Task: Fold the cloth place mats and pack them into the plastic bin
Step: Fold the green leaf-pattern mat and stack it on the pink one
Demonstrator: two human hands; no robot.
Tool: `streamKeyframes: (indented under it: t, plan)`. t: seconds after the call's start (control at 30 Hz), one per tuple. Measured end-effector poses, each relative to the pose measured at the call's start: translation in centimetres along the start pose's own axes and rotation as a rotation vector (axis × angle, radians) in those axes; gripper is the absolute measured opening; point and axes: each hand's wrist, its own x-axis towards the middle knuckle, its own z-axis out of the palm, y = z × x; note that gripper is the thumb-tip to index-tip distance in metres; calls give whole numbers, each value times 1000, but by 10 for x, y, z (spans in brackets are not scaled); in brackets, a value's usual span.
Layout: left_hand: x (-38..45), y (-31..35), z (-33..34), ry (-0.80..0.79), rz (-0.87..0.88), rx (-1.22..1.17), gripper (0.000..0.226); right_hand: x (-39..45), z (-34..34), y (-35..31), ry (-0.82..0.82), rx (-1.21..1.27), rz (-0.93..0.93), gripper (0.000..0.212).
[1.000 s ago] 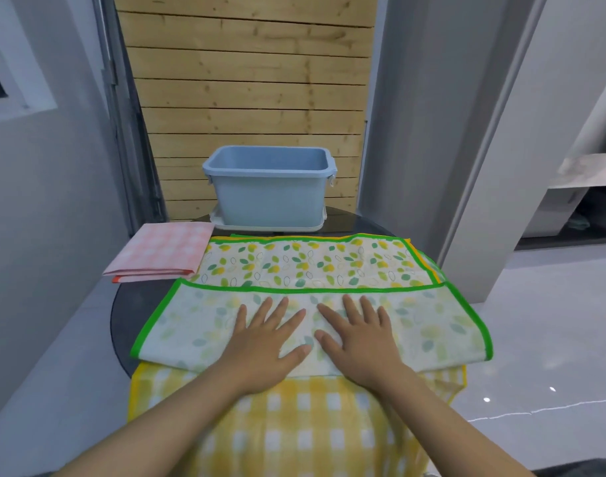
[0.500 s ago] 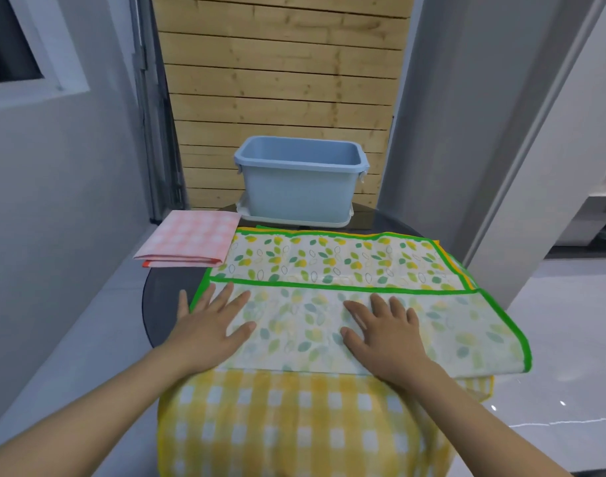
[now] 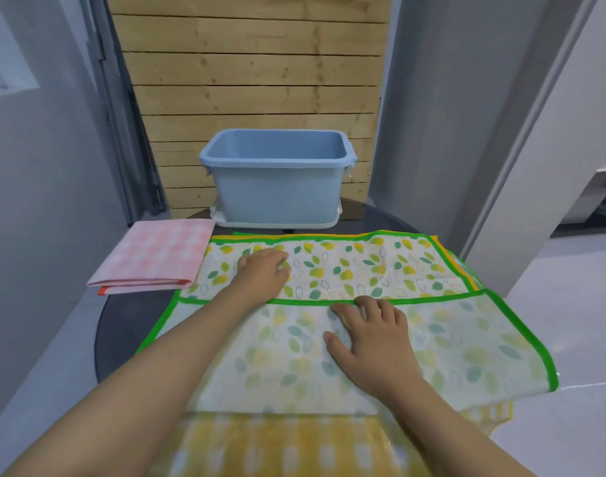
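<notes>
A leaf-print place mat with a green border (image 3: 363, 270) lies across the round table, its near part folded over so the pale back (image 3: 277, 356) faces up. My left hand (image 3: 262, 270) rests on the far printed strip, fingers slightly bent and blurred. My right hand (image 3: 367, 333) lies flat on the folded flap, fingertips at the green fold edge. A yellow checked mat (image 3: 260, 445) lies underneath and hangs over the near edge. A folded pink checked mat (image 3: 157, 256) sits at the left. The blue plastic bin (image 3: 277, 184) stands empty at the back.
The bin stands on its white lid (image 3: 277, 222). The dark round table (image 3: 122, 328) shows bare at the left. A wooden slat wall (image 3: 253, 80) rises behind the bin, with grey walls on both sides and floor to the right.
My left hand moved from the flap's left end forward onto the far printed strip. My right hand slid forward to the green fold edge.
</notes>
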Motion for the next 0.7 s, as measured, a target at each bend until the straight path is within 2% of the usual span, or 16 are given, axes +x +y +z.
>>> streamKeyframes:
  t: [0.13,0.3,0.43,0.57,0.7]
  plan:
    - [38,-5,8,-17,-17,15,47,1,1,1,13,33,3,46]
    - [66,-4,11,59,-62,17,54,2,0,1,-21,65,18,47]
    - [75,0,7,102,-34,3,41,3,-1,1,-33,84,22,48]
    - [74,3,1,48,-64,-36,29,1,2,0,7,69,27,46]
    - [72,12,-3,89,-56,25,18,1,3,1,38,64,26,46]
